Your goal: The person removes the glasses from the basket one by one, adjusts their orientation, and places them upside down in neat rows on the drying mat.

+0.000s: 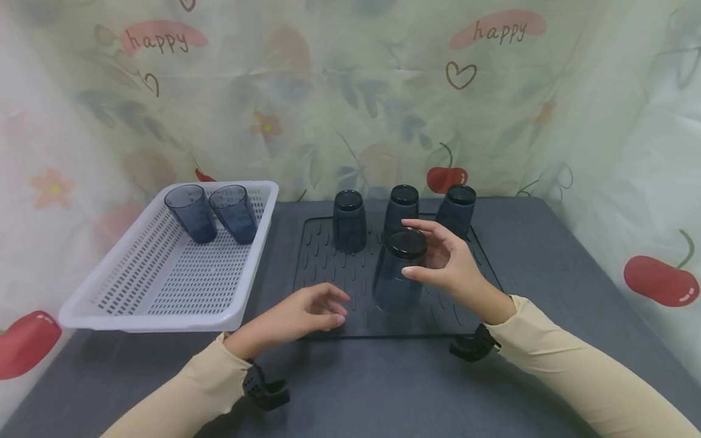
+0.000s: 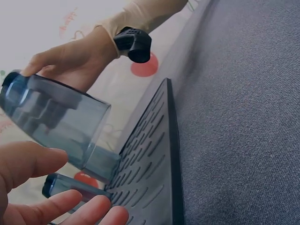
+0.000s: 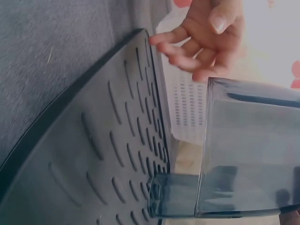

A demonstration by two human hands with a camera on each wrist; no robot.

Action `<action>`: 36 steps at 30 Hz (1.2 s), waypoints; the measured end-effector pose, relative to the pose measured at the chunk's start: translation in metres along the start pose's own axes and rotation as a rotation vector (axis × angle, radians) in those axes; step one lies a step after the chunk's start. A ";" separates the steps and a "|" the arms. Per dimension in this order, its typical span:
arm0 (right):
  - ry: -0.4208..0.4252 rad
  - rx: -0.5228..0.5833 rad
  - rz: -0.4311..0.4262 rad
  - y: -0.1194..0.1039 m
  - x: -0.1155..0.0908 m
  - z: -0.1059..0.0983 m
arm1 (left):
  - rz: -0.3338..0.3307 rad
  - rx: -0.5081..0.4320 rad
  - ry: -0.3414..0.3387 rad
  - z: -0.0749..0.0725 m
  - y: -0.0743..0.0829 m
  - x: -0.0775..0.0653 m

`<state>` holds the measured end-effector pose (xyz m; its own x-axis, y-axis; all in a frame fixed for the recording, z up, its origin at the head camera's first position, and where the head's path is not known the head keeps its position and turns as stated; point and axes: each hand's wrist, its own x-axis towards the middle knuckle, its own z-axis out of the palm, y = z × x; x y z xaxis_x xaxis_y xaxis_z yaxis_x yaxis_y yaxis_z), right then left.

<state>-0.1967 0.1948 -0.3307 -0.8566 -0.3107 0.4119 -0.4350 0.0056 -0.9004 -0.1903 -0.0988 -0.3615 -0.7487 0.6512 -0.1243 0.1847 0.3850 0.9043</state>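
Observation:
My right hand (image 1: 446,252) grips a blue tinted drinking glass (image 1: 398,280) near its base, thumb on one side and fingers on the other. The glass is upside down, its mouth facing the black ribbed drying mat (image 1: 323,274). In the right wrist view its rim stands apart from the mat surface. To the left of this glass, my left hand (image 1: 301,313) holds nothing, with its fingers loosely bent and the thumb apart. Three more glasses stand upside down along the back of the mat: one on the left (image 1: 349,222), one in the middle (image 1: 403,204) and one on the right (image 1: 457,210).
A white perforated plastic basket (image 1: 232,310) sits on the left of the grey tabletop (image 1: 350,389). Two glasses lean mouth up at its back, a left one (image 1: 191,213) and a right one (image 1: 235,213). A patterned curtain (image 1: 339,91) hangs behind the table.

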 end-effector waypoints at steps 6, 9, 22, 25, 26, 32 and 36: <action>0.043 -0.052 0.008 0.001 -0.004 -0.014 | -0.010 -0.029 0.011 -0.001 0.000 -0.002; 0.065 -0.068 0.019 0.001 -0.007 -0.020 | -0.009 -0.036 0.011 -0.002 -0.001 -0.002; 0.196 -0.076 0.037 -0.007 -0.019 -0.048 | -0.020 -0.067 0.008 -0.002 -0.002 -0.003; 0.226 -0.080 0.049 -0.008 -0.022 -0.054 | -0.020 -0.076 0.005 -0.002 -0.002 -0.003; 0.240 -0.086 0.058 -0.008 -0.023 -0.056 | -0.021 -0.077 0.004 -0.002 -0.002 -0.003; 0.311 -0.177 0.127 -0.007 -0.029 -0.067 | -0.028 -0.076 0.004 -0.002 -0.001 -0.003; 0.328 -0.274 0.171 -0.004 -0.034 -0.074 | -0.030 -0.076 0.002 -0.002 0.000 -0.003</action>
<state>-0.1863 0.2752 -0.3303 -0.9457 0.0340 0.3233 -0.2995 0.2957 -0.9071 -0.1895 -0.1024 -0.3606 -0.7546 0.6385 -0.1511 0.1130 0.3533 0.9287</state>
